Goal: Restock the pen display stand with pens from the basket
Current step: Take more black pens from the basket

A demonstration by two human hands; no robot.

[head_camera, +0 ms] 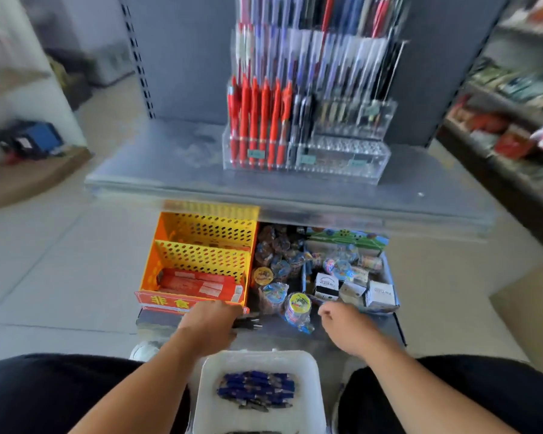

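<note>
A clear tiered pen display stand [308, 151] stands on the grey shelf, with red pens [257, 120] in its front left row and blue pens in the rows behind. The white basket [207, 386] sits between my knees and holds several blue pens [256, 389]. My left hand [207, 324] grips a few dark pens [248, 324] whose tips stick out to the right, over the lower shelf. To the right, my right hand [342, 324] hovers with loosely curled fingers and holds nothing.
On the lower shelf stand an orange-yellow perforated box [201, 255] with red packs, several wrapped round toys [282, 286] and small white boxes [355, 286]. The grey upper shelf [157, 164] juts out above it. Stocked shelves run along the right side [508, 126].
</note>
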